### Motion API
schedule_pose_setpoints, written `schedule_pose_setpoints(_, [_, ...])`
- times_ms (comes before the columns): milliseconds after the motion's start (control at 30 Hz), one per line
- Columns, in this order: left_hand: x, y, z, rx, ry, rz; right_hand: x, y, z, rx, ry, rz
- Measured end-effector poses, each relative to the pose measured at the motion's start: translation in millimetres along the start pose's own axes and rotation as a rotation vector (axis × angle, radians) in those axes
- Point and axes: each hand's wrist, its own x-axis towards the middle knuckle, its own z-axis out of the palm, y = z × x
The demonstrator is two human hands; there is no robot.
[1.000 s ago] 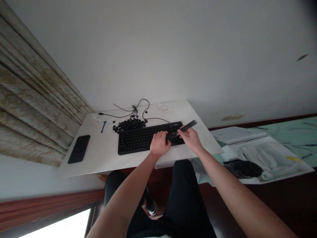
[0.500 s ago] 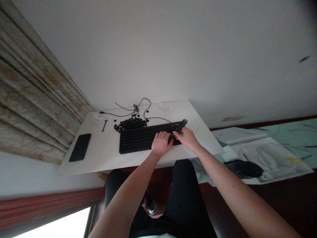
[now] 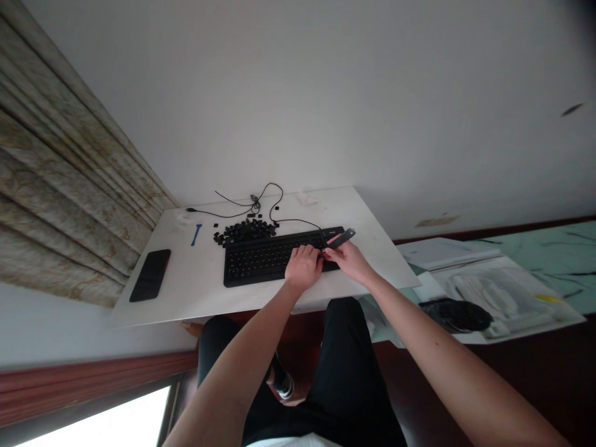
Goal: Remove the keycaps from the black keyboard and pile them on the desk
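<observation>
A black keyboard [image 3: 261, 257] lies on the white table, with keys showing across its left part. My left hand [image 3: 303, 266] rests palm down over the keyboard's right part, fingers spread and slightly bent. Close beside it, my right hand [image 3: 350, 259] is closed around a slim black tool [image 3: 342, 238] whose handle points up and to the right. The tool's lower end is down among the keys between both hands, and the fingers hide it. Behind the keyboard is a heap of small black keycaps [image 3: 249, 230].
A black cable [image 3: 298, 220] winds from the keyboard along the back of the table. On the left lie a small blue tool [image 3: 196, 234] and a dark phone [image 3: 150, 275]. Right of the table, a lower surface holds a black bundle [image 3: 456, 315] and white sheets [image 3: 507, 292].
My right hand has turned the black tool, so its handle now leans lower and further right. My left hand stays nearly where it was.
</observation>
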Motion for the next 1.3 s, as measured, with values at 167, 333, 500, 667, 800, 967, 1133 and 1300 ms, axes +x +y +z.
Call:
schedule_pose_setpoints(167, [1,-1,1,-0.006,-0.020,0.012,-7,-3,-3,-0.123,-0.037,-0.110])
schedule_pose_setpoints(333, [4,-3,-1,-0.020,-0.082,-0.004,-12,-5,-4,-0.292,-0.065,-0.224])
schedule_pose_setpoints(500, [6,-3,-2,-0.023,-0.111,-0.006,-17,-7,-2,-0.326,-0.080,-0.279])
schedule_pose_setpoints(667, [6,-4,-3,-0.021,-0.116,-0.020,-20,-27,3,-0.362,-0.137,-0.310])
schedule_pose_setpoints(800, [6,-4,-1,-0.058,-0.075,-0.044,-15,-33,-5,-0.267,-0.070,-0.253])
schedule_pose_setpoints(967, [3,-6,2,-0.175,-0.002,-0.073,0,-5,-35,0.008,0.405,-0.127])
schedule_pose_setpoints(1133, [3,-7,6,-0.363,0.090,-0.146,8,30,-53,0.145,0.673,0.005])
schedule_pose_setpoints(1300, [16,-26,-6,-0.588,0.178,-0.365,5,36,-53,0.107,0.661,-0.024])
